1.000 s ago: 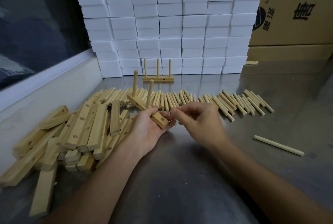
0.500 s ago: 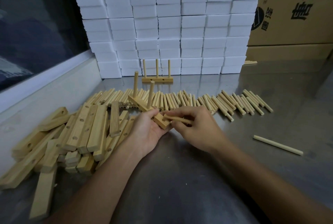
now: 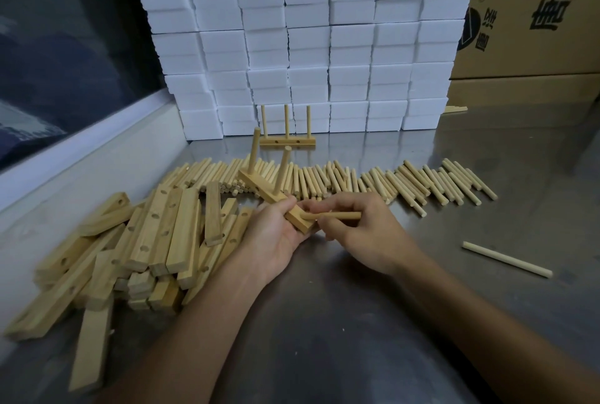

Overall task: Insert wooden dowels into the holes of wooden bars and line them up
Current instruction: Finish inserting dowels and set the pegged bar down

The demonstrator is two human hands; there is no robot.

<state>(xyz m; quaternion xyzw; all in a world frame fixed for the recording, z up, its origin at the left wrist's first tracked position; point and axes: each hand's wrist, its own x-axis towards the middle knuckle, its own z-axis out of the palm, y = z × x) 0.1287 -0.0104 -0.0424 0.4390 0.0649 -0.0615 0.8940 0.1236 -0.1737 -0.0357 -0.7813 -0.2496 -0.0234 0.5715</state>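
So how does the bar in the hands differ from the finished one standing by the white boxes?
The held bar carries two dowels; the finished bar carries three.
The held bar is tilted, gripped by the left hand; the finished bar rests flat on the table with its dowels upright.
The right hand holds a third dowel sideways at the held bar's near end; nothing touches the finished bar.
Both are pale wood.

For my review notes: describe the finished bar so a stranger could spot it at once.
Find the wall of white boxes at the back of the metal table. At its foot stands the finished bar, alone behind the row of loose dowels. It alone carries three upright dowels.
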